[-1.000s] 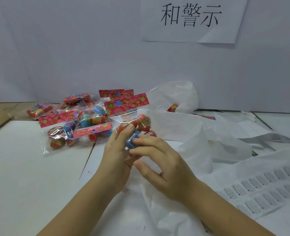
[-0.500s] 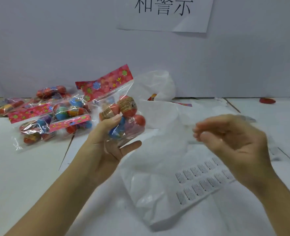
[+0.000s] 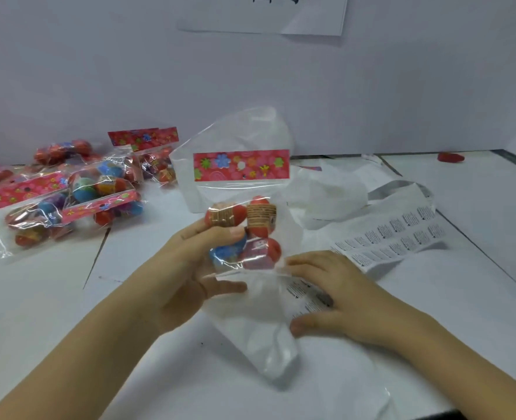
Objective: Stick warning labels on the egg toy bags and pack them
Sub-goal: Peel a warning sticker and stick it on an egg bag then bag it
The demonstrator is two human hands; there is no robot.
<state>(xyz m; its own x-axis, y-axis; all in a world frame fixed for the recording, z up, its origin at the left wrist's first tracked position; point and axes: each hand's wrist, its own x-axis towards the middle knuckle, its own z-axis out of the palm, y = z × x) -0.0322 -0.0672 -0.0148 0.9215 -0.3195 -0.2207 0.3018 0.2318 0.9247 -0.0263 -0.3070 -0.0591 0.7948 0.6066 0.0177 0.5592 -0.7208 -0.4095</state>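
Egg toy bag clear glossy plastic w/ paper header; label sheet matt paper.

Bare tabletop is lying open front-left of the held egg toy bag; a bag pile is crowding far-left, label sheet right.

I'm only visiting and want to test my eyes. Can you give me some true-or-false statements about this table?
1. The left hand holds an egg toy bag. True.
2. That bag's top strip is plain blue. False: it is red with flowers.
3. A pile of more such bags lies at the left. True.
4. The label sheet lies left of that pile. False: it lies at the right, beyond the right hand.
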